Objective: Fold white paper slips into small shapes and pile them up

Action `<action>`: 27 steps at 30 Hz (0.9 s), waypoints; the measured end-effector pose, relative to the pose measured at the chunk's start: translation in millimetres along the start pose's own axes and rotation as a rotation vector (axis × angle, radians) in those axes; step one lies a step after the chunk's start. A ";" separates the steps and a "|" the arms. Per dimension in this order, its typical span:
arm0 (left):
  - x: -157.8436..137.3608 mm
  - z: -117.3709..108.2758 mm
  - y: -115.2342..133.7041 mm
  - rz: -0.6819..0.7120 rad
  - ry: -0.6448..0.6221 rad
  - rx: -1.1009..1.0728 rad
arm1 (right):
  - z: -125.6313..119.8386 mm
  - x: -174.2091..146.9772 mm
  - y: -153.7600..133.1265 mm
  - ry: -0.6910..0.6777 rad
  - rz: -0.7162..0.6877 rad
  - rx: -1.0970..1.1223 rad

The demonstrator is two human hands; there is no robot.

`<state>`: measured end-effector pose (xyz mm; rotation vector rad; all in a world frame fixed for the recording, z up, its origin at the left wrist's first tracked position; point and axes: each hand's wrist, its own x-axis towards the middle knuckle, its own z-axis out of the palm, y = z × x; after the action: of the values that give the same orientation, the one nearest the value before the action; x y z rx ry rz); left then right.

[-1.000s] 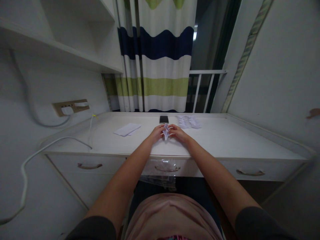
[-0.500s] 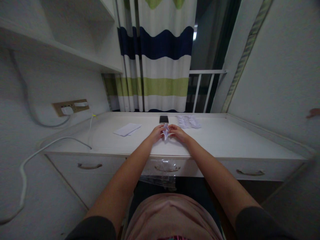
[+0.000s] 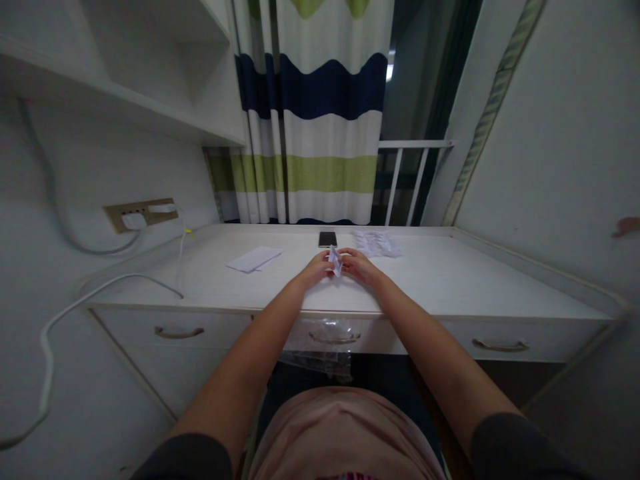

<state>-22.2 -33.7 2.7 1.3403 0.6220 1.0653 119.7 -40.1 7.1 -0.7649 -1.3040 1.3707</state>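
A small piece of folded white paper (image 3: 335, 263) is held upright between my hands, just above the desk. My left hand (image 3: 317, 269) grips its left side with closed fingers. From the other side, my right hand (image 3: 358, 265) pinches the paper, its fingers curled around the edge. The exact folds are too small to make out. Just beyond my hands lies a dark phone (image 3: 328, 239). Several folded white paper pieces (image 3: 377, 244) rest in a group behind my right hand. To the left is a small stack of flat white paper sheets (image 3: 255, 259).
The white desk (image 3: 480, 280) has drawers with metal handles along its front. A white cable (image 3: 120, 277) crosses its left edge near a wall socket (image 3: 141, 215). Clear plastic (image 3: 330, 333) hangs at the middle drawer. A striped curtain (image 3: 330, 133) hangs behind.
The folded paper has turned and tilted slightly, shifting a little to the right between my hands. My fingers have moved slightly on it, and both hands still hold it.
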 end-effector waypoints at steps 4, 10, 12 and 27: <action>-0.7 1.1 0.6 -0.008 0.021 0.007 | 0.7 -0.6 0.1 -0.006 -0.003 -0.008; 1.8 0.4 -2.1 -0.014 0.056 -0.002 | -1.4 1.9 3.6 0.001 -0.012 -0.027; 2.3 0.3 -2.4 -0.016 0.058 -0.014 | -2.8 3.3 5.2 0.013 -0.020 -0.020; 2.0 0.9 4.4 -0.066 0.212 0.070 | -14.0 16.8 7.9 0.175 -0.178 0.182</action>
<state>-21.7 -32.8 7.5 1.2665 0.8618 1.1492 126.6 -19.0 0.2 -0.6146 -1.0680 1.2318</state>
